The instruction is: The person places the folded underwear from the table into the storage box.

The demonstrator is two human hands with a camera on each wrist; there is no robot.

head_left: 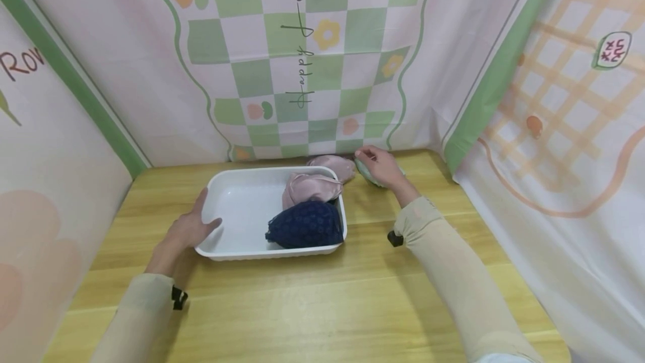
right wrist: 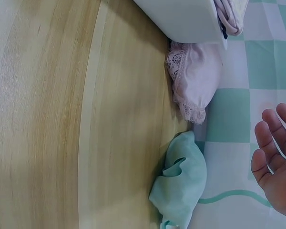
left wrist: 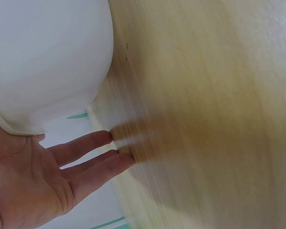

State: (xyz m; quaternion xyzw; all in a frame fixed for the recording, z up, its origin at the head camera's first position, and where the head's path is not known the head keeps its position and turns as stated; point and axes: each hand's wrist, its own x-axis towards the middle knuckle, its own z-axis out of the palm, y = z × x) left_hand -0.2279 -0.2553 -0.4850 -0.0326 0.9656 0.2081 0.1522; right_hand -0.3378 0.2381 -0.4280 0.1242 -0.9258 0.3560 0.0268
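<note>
My left hand (head_left: 189,228) pinches a white rectangular tray (head_left: 244,212); my right hand (head_left: 384,168) hovers, fingers loosely bent, by a crumpled mint-green cloth bundle (right wrist: 189,177), likely light, soft, best pinched mid-fold.

A wood-grained table (head_left: 302,307) carries a white tray (head_left: 237,212), a pink lace-edged garment (right wrist: 199,78) and a mint-green one (right wrist: 188,174).

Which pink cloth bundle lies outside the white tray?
The lace-edged pink cloth bundle on the wooden table, between the rectangular white tray and pale green cloth bundle; the other pink bundle lies inside, beside the navy cloth bundle.
</note>
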